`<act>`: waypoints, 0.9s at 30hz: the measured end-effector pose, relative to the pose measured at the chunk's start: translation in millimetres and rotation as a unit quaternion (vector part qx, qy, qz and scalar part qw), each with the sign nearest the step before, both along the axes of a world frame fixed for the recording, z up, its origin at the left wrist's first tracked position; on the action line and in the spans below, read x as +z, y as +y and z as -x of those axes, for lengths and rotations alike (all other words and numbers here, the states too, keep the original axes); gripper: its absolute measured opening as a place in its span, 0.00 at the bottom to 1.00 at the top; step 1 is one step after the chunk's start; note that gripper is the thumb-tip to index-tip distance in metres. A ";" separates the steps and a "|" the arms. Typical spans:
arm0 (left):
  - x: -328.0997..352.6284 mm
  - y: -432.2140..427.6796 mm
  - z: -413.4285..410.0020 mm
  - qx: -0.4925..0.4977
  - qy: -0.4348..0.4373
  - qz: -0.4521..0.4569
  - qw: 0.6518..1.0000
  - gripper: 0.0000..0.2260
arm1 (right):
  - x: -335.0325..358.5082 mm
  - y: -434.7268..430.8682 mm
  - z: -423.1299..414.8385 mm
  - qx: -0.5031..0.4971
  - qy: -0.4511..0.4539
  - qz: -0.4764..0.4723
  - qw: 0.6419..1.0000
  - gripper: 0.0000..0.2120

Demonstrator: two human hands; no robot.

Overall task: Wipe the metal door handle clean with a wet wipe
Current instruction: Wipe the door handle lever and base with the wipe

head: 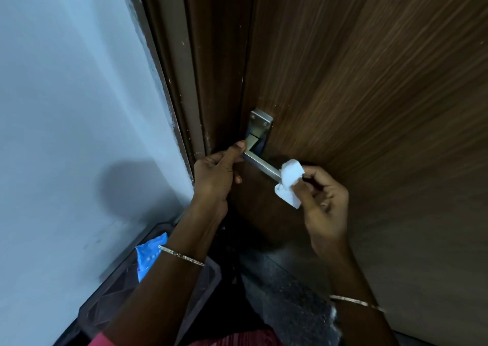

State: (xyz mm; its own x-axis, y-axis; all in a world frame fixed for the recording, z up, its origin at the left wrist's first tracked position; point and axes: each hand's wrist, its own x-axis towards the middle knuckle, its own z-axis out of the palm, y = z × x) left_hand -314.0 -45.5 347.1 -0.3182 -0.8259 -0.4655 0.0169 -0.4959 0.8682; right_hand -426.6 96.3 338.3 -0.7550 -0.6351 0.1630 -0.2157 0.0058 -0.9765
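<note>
Both hands are working the door handle (260,164): the left hand (215,171) is pinching its near-plate end, the right hand (320,197) is clamping the wet wipe (290,179) around its right tip, likely needing a leftward stroke next.

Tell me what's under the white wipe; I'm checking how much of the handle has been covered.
The wipe, held in the right hand, wraps the free end of the metal lever. That tip is hidden; the bare bar shows toward the left hand.

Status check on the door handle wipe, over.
Left hand steadying door handle near its pivot. Right hand pressing wet wipe around lever's free end. Nothing obstructing.
</note>
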 end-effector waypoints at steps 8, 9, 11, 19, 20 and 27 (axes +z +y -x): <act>-6.2 -1.4 2.1 -0.005 0.023 -0.009 1.000 0.13 | 27.6 -54.2 -38.4 0.040 0.371 -0.145 0.916 0.13; -7.4 -2.0 1.8 -0.005 0.022 -0.008 1.000 0.14 | 27.4 -53.0 -38.6 0.044 0.395 -0.158 0.904 0.13; -8.9 -2.8 0.9 -0.004 0.018 -0.003 1.000 0.15 | 23.7 -42.1 -37.7 0.045 0.433 -0.159 0.886 0.14; -5.8 -2.0 -1.2 -0.004 0.004 0.006 1.000 0.16 | -9.2 2.9 -20.8 -0.032 0.473 -0.031 0.880 0.08; -5.1 -1.9 -0.9 -0.003 0.002 0.010 1.000 0.16 | -9.9 0.0 -22.4 -0.036 0.476 -0.031 0.878 0.08; -6.1 -1.8 0.2 -0.006 0.012 0.032 0.999 0.14 | 10.7 -45.7 -47.2 -0.002 0.518 -0.117 0.847 0.16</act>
State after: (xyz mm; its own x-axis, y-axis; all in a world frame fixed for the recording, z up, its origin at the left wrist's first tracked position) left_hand -314.3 -47.3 341.1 -0.3381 -0.8503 -0.4033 0.0328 -0.4389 0.8979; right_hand -379.5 50.7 349.0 -0.2852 -0.7399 0.6093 -0.9561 0.1752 -0.2348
